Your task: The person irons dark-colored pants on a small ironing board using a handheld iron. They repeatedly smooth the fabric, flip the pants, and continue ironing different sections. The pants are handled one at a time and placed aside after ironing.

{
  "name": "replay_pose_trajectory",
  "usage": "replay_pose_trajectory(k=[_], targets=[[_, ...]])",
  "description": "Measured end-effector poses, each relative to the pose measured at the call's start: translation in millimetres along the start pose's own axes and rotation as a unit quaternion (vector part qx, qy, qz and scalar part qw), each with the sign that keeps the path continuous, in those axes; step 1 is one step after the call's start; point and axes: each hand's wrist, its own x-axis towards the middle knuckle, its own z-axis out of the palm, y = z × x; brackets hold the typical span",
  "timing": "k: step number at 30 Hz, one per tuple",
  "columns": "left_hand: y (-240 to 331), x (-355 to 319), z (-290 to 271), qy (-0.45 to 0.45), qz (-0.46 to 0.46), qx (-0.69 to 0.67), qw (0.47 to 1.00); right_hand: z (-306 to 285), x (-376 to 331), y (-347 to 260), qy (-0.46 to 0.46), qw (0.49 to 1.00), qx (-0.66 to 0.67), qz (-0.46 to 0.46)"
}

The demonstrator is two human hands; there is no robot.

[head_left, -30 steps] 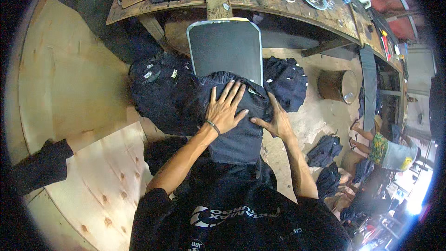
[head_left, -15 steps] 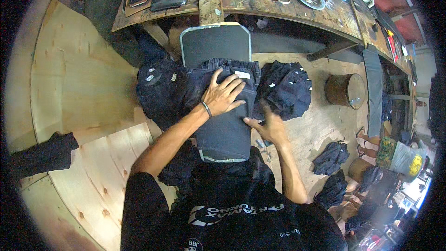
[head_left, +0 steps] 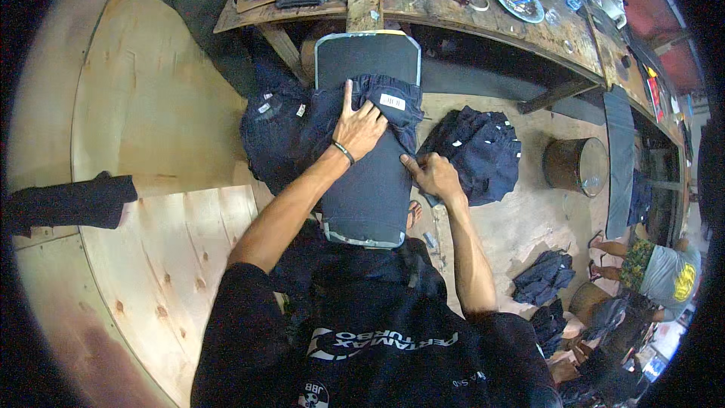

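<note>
Dark denim trousers with a gathered waistband and a white label are drawn over a padded dark board with pale edges. On the upper part, near the label, lies my left hand; one finger points straight up while the others curl into the creased fabric. At the right edge, my right hand grips the cloth, its thumb on top and its fingers curled beside the board. What the fingertips hold underneath is hidden.
Piles of dark denim garments lie on both sides of the board. Beyond stands a worn wooden workbench bearing a plate and tools. A round drum-like stool is at the right. Another person stands farther right.
My left hand's spread fingers have curled into the fabric below the label. The right hand has closed at the trousers' right edge. The view has shifted slightly.
</note>
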Motion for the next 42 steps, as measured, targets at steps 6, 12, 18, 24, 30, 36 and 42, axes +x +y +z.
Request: replay_pose_trajectory(k=[6, 12, 18, 24, 30, 36, 42], targets=[[-5, -33, 38, 0.274, -0.066, -0.242, 0.929, 10, -25, -33, 0.214, 0.976, 0.001, 0.039], [-68, 12, 55, 0.135, -0.133, -0.241, 0.952, 72, -92, -91, 0.192, 0.949, -0.071, -0.239], [-99, 39, 58, 0.109, -0.022, -0.246, 0.963, 86, -6, -97, 0.096, 0.948, -0.058, -0.297], [-107, 56, 57, 0.047, -0.042, -0.226, 0.972, 64, 59, -145, 0.132, 0.929, -0.006, -0.345], [-111, 61, 60, 0.053, -0.047, -0.264, 0.962, 107, 8, -93, -0.039, 0.905, -0.05, -0.421], [-109, 63, 58, 0.054, -0.072, -0.25, 0.964, 101, -3, -67, 0.087, 0.935, -0.111, -0.326], [-107, 62, 57, 0.049, -0.077, -0.222, 0.971, 66, 14, -91, 0.087, 0.948, -0.065, -0.298]])
